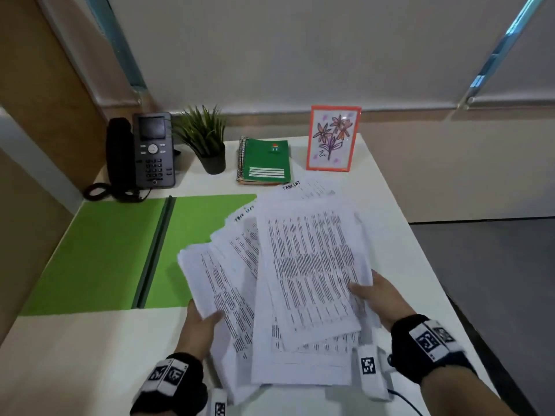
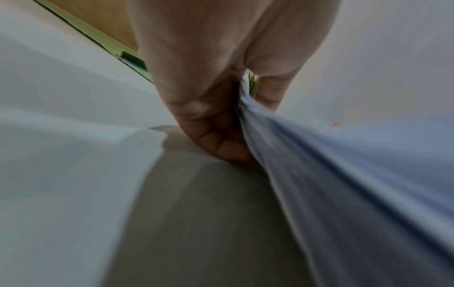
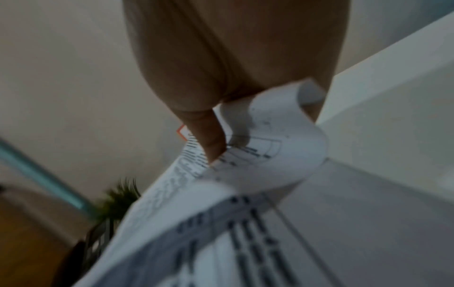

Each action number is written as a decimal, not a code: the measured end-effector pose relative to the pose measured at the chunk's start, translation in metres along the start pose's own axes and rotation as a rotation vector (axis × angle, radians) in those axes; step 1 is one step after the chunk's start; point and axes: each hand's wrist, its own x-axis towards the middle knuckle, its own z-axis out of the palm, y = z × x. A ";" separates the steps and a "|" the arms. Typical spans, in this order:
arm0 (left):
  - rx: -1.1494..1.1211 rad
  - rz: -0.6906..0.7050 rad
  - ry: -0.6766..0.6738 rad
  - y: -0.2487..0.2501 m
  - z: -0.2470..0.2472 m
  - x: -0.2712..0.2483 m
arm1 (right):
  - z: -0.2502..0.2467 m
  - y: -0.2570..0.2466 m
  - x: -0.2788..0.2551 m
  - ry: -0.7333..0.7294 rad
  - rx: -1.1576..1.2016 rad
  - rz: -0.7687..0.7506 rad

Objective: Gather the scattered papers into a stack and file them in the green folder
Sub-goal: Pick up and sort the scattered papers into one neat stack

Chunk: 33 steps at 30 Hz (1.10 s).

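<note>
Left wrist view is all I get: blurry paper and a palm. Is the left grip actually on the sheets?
Observer: Yes. From the head view, the left hand holds the left edge of the papers, thumb on top.
Operator: And the right hand?
Observer: The right hand grips the right edge, thumb pressed on the top printed sheet.
Operator: Stack squared up yet?
Observer: No, the sheets are fanned and skewed, corners sticking out at different angles.
Operator: Where's the folder?
Observer: The green folder lies open and flat on the desk, left of the papers, which overlap its right half.
</note>
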 end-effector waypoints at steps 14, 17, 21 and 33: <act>0.046 0.088 0.018 -0.005 0.001 0.002 | 0.039 0.011 -0.006 -0.152 -0.518 0.054; 0.076 0.097 0.026 -0.007 0.001 0.003 | 0.026 0.000 -0.003 0.023 -0.546 0.023; 0.076 0.078 -0.022 -0.004 0.000 0.001 | 0.005 -0.030 -0.004 0.247 -0.431 -0.059; -0.054 -0.102 -0.056 -0.003 -0.011 0.001 | 0.059 -0.059 0.026 0.034 -0.436 -0.232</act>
